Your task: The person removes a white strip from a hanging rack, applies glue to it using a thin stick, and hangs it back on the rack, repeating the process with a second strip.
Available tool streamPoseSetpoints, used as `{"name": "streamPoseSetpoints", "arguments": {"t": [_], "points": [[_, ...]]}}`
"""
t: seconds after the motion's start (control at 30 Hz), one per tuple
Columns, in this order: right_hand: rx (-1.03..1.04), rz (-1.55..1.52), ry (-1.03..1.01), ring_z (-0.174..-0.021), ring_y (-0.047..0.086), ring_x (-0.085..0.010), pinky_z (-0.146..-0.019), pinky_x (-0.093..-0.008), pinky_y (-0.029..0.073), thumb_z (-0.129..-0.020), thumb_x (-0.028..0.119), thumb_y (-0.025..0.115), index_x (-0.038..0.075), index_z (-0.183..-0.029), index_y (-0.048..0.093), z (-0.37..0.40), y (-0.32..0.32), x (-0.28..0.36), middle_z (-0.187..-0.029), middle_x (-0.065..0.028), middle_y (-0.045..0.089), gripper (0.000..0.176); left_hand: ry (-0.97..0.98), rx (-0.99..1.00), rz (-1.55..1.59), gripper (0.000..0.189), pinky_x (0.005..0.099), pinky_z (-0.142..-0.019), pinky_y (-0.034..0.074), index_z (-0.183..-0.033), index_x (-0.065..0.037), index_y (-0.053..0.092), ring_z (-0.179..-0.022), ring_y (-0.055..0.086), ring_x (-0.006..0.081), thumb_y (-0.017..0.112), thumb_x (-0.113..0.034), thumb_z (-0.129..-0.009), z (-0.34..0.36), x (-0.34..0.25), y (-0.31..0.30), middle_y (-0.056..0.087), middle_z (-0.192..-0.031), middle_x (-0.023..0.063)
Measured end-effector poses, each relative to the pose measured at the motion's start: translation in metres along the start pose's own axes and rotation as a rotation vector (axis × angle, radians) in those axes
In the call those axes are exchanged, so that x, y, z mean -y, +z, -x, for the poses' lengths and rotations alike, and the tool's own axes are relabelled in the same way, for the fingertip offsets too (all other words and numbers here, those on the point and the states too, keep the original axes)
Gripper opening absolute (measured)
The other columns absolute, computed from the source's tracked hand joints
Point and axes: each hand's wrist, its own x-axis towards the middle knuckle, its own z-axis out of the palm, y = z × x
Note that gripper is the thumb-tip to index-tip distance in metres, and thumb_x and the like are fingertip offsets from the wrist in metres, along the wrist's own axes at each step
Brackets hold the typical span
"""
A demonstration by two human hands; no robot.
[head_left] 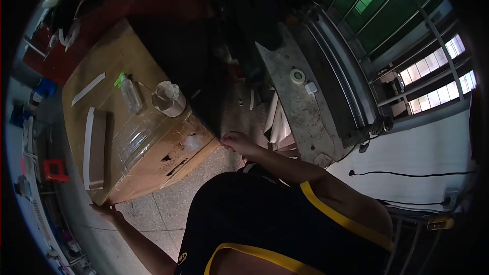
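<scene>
A table covered in brown cardboard and clear tape (153,158) stands at the left. My left hand (106,212) touches its near left corner, the fingers partly hidden at the edge. At the right corner is my right hand (235,141), its fingers curled in against the edge; whatever they hold is too small to name. On the cardboard lie a long white-topped strip stack (94,147), a thin white strip (88,89), a clear bottle with a green nozzle (131,95) and a round whitish container (169,100).
A grey bench (305,107) at the right carries a tape roll (297,76) and a small white block (310,88), beside a long metal roller. White sheets (279,125) lean below it. A red stool (55,170) and shelves are at the far left.
</scene>
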Motion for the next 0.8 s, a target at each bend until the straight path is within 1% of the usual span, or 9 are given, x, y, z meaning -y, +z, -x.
{"name": "streamPoseSetpoints", "arguments": {"t": [0.2,0.27,0.33,0.4,0.47,0.5,0.57,0.63,0.8], "points": [[0.018,-0.045,0.140,-0.068,0.051,-0.0090,-0.061,-0.0233,0.044,-0.091,0.024,0.059,0.003,-0.101,0.061,0.015,-0.014,0.007,-0.085,-0.0026,0.059,0.023,0.038,-0.157,0.102,0.081,0.0473,-0.107,0.034,-0.146,-0.011,0.036,-0.131,0.042,0.0283,0.039,-0.069,-0.090,-0.003,0.003,0.004,0.043,-0.144,0.0104],[0.041,-0.061,0.160,-0.067,0.050,-0.0087,-0.059,-0.0227,0.043,-0.091,0.024,0.059,0.003,-0.101,0.061,0.013,-0.023,0.003,-0.084,-0.0025,0.059,0.023,0.034,-0.123,0.076,0.075,0.0484,-0.102,0.039,-0.143,-0.012,0.041,-0.128,0.045,0.0278,0.041,-0.066,-0.091,-0.010,0.007,-0.004,0.044,-0.142,0.0104],[0.010,0.048,0.124,-0.076,0.056,-0.0113,-0.073,-0.0279,0.048,-0.094,0.026,0.058,0.005,-0.099,0.058,0.000,-0.033,-0.007,-0.086,-0.0018,0.059,0.021,0.041,-0.137,0.037,0.074,0.0474,-0.100,0.040,-0.141,-0.010,0.042,-0.124,0.049,0.0277,0.043,-0.064,-0.091,-0.006,0.000,-0.005,0.048,-0.139,0.0104],[0.017,0.062,0.105,-0.082,0.058,-0.0122,-0.076,-0.0285,0.048,-0.094,0.025,0.058,0.005,-0.102,0.059,0.004,-0.032,0.010,-0.092,-0.0034,0.061,0.021,0.048,-0.153,-0.002,0.072,0.0463,-0.099,0.041,-0.140,-0.009,0.044,-0.121,0.052,0.0277,0.045,-0.062,-0.090,-0.011,-0.011,-0.013,0.052,-0.135,0.0104],[-0.035,-0.011,-0.014,-0.083,0.059,-0.0133,-0.072,-0.0263,0.047,-0.093,0.021,0.057,0.003,-0.104,0.061,0.004,-0.031,0.017,-0.091,-0.0046,0.063,0.022,0.199,-0.041,-0.151,0.058,0.0373,-0.096,0.044,-0.131,-0.003,0.053,-0.112,0.057,0.0266,0.052,-0.049,-0.094,-0.026,-0.027,-0.024,0.060,-0.124,0.0118],[-0.007,-0.004,-0.023,-0.092,0.061,-0.0155,-0.079,-0.0278,0.047,-0.093,0.020,0.058,0.002,-0.106,0.061,0.001,-0.035,0.019,-0.097,-0.0068,0.065,0.023,0.204,-0.059,-0.144,0.058,0.0373,-0.096,0.044,-0.131,-0.003,0.053,-0.112,0.057,0.0266,0.052,-0.049,-0.094,-0.021,-0.041,-0.017,0.060,-0.124,0.0118],[-0.005,0.001,-0.018,-0.091,0.061,-0.0150,-0.078,-0.0275,0.048,-0.093,0.020,0.058,0.002,-0.105,0.061,0.000,-0.034,0.029,-0.097,-0.0072,0.065,0.022,0.590,-0.126,-0.488,0.045,0.0348,-0.092,0.044,-0.119,0.000,0.061,-0.105,0.059,0.0235,0.055,-0.038,-0.095,0.007,-0.092,0.015,0.065,-0.112,0.0132],[0.003,0.012,-0.011,-0.089,0.061,-0.0145,-0.077,-0.0272,0.048,-0.093,0.019,0.058,0.001,-0.105,0.061,-0.006,-0.036,0.033,-0.097,-0.0076,0.065,0.022,0.791,0.062,-0.597,0.039,0.0354,-0.089,0.046,-0.117,0.001,0.061,-0.099,0.062,0.0235,0.056,-0.031,-0.095,0.034,-0.130,0.049,0.066,-0.107,0.0151],[0.074,-0.018,-0.070,-0.087,0.061,-0.0132,-0.076,-0.0284,0.048,-0.095,0.021,0.057,0.003,-0.107,0.061,-0.013,-0.039,0.049,-0.100,-0.0072,0.066,0.021,0.682,0.274,-1.008,0.043,0.0384,-0.081,0.050,-0.121,-0.003,0.060,-0.091,0.066,0.0335,0.063,-0.032,-0.089,0.064,-0.169,0.110,0.066,-0.105,0.0216]]}}
